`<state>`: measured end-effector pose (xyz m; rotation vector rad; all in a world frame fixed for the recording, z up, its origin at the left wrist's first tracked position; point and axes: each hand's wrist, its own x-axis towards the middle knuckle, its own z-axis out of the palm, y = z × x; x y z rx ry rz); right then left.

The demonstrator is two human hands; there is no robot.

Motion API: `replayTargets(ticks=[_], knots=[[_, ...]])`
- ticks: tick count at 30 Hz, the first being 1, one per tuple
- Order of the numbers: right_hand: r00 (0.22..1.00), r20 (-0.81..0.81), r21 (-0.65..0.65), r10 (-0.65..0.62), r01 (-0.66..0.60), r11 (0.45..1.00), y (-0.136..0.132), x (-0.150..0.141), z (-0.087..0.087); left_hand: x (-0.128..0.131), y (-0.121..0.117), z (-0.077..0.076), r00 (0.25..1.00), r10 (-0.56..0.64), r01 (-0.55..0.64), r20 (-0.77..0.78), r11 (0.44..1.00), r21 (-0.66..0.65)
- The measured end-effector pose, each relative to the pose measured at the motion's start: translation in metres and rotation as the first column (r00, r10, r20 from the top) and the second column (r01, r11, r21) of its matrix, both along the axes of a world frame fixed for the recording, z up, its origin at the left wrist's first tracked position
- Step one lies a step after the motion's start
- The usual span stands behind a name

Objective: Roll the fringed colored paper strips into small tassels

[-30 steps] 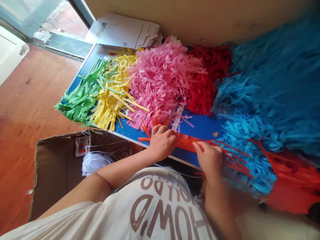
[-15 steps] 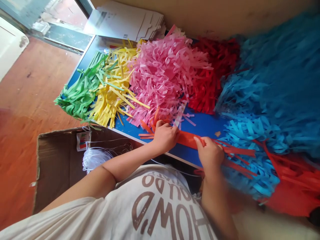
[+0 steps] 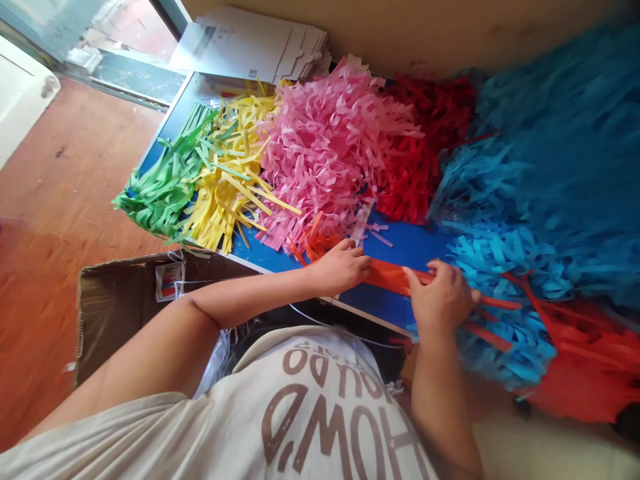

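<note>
A strip of orange tissue paper (image 3: 387, 276) with fringed ends stretches between my hands, low over the front of the blue table (image 3: 400, 238). My left hand (image 3: 343, 268) is closed on its left part, and cut orange fringe fans out beyond the knuckles. At the other end, my right hand (image 3: 443, 297) has its thumb on the paper and its fingers curled over it, thumb and fingertips somewhat apart. Loose orange strips come out past the right hand, over light blue fringe (image 3: 515, 257). The palm side of both hands is hidden.
Behind my hands lie piles of green (image 3: 163, 180), yellow (image 3: 220, 207), pink (image 3: 335, 140) and red fringe (image 3: 413, 180). A large blue fringe heap (image 3: 575, 160) fills the right. Flat white cardboard (image 3: 260, 43) is stacked at the back. An open carton (image 3: 130, 313) stands left; red sheets (image 3: 590, 373) lie right.
Both hands have shifted slightly right. My right hand has turned and loosened from a pinch to a wider spread on the orange paper. My left forearm now covers more of the white string bundle.
</note>
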<state>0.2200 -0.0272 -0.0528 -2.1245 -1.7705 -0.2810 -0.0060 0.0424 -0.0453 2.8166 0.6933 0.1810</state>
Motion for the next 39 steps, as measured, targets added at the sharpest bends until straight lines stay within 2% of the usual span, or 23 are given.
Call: replayTargets(ticks=[1, 3, 5, 6, 7, 8, 11, 15, 18, 21, 25, 28, 31, 35, 39], knots=[[0.999, 0.015, 0.044, 0.031, -0.031, 0.999, -0.003, 0.001, 0.006, -0.002, 0.001, -0.001, 0.999, -0.033, 0.033, -0.002, 0.999, 0.012], [0.971, 0.017, 0.028, 0.239, -0.240, 0.970, -0.011, -0.001, 0.016, -0.005, 0.002, 0.000, 0.999, -0.039, 0.038, 0.016, 0.998, 0.040], [0.870, -0.042, -0.073, 0.492, -0.493, 0.867, -0.017, -0.005, 0.018, -0.006, -0.001, 0.002, 0.999, -0.025, 0.024, 0.020, 0.998, 0.051], [0.818, -0.081, -0.109, 0.570, -0.576, 0.810, -0.018, -0.007, 0.017, -0.007, -0.003, 0.004, 1.000, -0.017, 0.016, 0.009, 0.999, 0.051], [0.786, -0.112, -0.125, 0.608, -0.618, 0.776, -0.017, -0.008, 0.014, -0.006, -0.005, 0.006, 1.000, -0.009, 0.009, -0.009, 0.999, 0.049], [0.777, -0.129, -0.122, 0.616, -0.629, 0.767, -0.015, -0.008, 0.010, -0.006, -0.007, 0.007, 1.000, 0.000, 0.002, -0.031, 0.999, 0.046], [0.787, -0.157, -0.090, 0.597, -0.613, 0.785, -0.004, -0.002, 0.002, -0.002, -0.010, 0.007, 0.997, 0.035, -0.030, -0.069, 0.998, 0.064], [0.807, -0.178, -0.082, 0.564, -0.583, 0.808, 0.005, -0.002, 0.005, 0.004, -0.009, -0.002, 0.990, 0.115, -0.104, -0.078, 0.986, 0.134], [0.812, -0.089, -0.097, 0.577, -0.583, 0.806, 0.004, -0.010, 0.008, 0.004, -0.009, -0.008, 0.986, 0.158, -0.144, -0.054, 0.967, 0.208], [0.783, -0.017, -0.098, 0.621, -0.620, 0.779, 0.002, -0.009, 0.003, -0.005, -0.011, -0.011, 0.988, 0.155, -0.147, -0.015, 0.959, 0.241], [0.780, -0.118, -0.043, 0.615, -0.622, 0.782, 0.001, 0.011, -0.009, -0.023, -0.009, -0.010, 0.985, 0.167, -0.170, 0.035, 0.970, 0.172], [0.817, -0.217, -0.080, 0.535, -0.561, 0.824, 0.006, 0.021, -0.014, -0.029, -0.004, -0.007, 0.968, 0.244, -0.246, 0.057, 0.968, 0.037], [0.859, -0.264, -0.147, 0.439, -0.486, 0.862, 0.012, 0.020, -0.015, -0.025, 0.001, -0.003, 0.950, 0.310, -0.307, 0.039, 0.949, -0.073], [0.884, -0.276, -0.153, 0.377, -0.428, 0.891, 0.019, 0.013, -0.017, -0.017, 0.004, -0.001, 0.927, 0.375, -0.373, 0.014, 0.925, -0.080], [0.881, -0.296, -0.145, 0.369, -0.423, 0.894, 0.020, 0.013, -0.018, -0.016, 0.005, -0.004, 0.919, 0.393, -0.393, -0.012, 0.916, -0.082]])
